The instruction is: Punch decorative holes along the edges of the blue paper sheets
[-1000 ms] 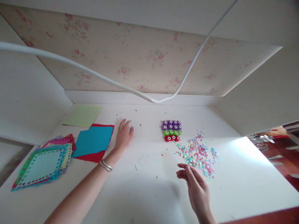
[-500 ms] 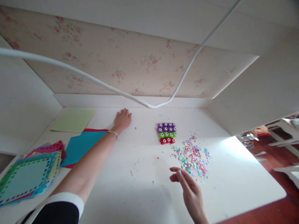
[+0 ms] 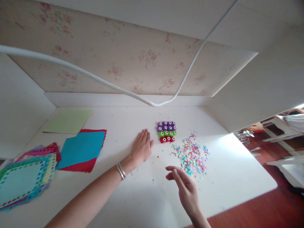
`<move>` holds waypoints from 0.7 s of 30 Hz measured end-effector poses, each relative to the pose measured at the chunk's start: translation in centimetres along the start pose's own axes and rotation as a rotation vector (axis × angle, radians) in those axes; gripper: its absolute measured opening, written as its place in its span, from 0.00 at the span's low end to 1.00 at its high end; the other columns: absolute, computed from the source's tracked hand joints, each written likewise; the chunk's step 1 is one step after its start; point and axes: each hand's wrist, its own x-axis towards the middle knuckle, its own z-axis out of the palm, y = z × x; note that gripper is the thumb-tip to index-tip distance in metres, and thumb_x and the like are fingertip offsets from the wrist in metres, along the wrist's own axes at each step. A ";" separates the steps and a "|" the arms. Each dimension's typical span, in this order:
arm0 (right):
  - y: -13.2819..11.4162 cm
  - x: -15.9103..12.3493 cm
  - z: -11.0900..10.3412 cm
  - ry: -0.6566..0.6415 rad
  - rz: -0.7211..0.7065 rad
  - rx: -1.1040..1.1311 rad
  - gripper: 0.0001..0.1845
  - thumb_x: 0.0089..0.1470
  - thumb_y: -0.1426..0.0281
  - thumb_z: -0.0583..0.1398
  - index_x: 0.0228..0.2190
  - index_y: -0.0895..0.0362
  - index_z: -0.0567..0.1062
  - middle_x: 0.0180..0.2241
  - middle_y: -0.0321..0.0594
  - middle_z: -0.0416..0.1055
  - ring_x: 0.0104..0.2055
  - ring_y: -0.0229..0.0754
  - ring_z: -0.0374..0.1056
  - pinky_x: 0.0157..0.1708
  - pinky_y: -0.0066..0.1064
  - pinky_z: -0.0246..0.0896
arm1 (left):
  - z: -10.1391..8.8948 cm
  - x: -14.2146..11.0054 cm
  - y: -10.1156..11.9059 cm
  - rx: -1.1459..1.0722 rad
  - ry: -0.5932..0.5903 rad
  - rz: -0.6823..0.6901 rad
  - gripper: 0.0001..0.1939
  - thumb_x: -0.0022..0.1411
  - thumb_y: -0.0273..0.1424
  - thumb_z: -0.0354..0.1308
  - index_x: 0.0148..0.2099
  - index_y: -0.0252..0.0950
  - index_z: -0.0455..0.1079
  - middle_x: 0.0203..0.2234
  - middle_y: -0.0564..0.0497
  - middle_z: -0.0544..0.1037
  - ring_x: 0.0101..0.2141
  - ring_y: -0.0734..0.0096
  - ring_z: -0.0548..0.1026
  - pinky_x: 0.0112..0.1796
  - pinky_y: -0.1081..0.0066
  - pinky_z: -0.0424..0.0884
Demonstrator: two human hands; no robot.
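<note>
My left hand (image 3: 142, 146) lies flat on the white table (image 3: 114, 202), palm down and fingers stretched out, with a silver bracelet at the wrist. Nothing shows in its grasp. Nearer to me, my right hand (image 3: 184, 186) is half curled, thumb and fingers apart, and appears to hold nothing. Just beyond it spreads a loose heap of small multicoloured sequins (image 3: 193, 156). To the right of my left fingertips stand rows of purple, green and red pieces with eye shapes (image 3: 167, 131). A few stray bits dot the table around both hands.
On the left lie blue and red sheets (image 3: 82, 147), a pale green sheet (image 3: 67, 121) and a stack of sheets with dotted borders (image 3: 23, 180). A white cable (image 3: 102, 81) hangs across the view. Panels close in the sides; the table edge is at right.
My left hand has swept from the back of the table toward me and to the right. My right hand keeps its half-curled shape. The view has shifted slightly.
</note>
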 end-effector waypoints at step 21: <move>1.7 -1.5 -4.0 0.259 0.069 0.155 0.17 0.56 0.54 0.62 0.37 0.54 0.82 0.38 0.44 0.80 0.36 0.46 0.75 0.40 0.38 0.70 | -1.8 -3.5 8.2 -0.911 0.162 0.024 0.17 0.72 0.32 0.42 0.52 0.37 0.70 0.55 0.41 0.73 0.57 0.63 0.70 0.58 0.58 0.66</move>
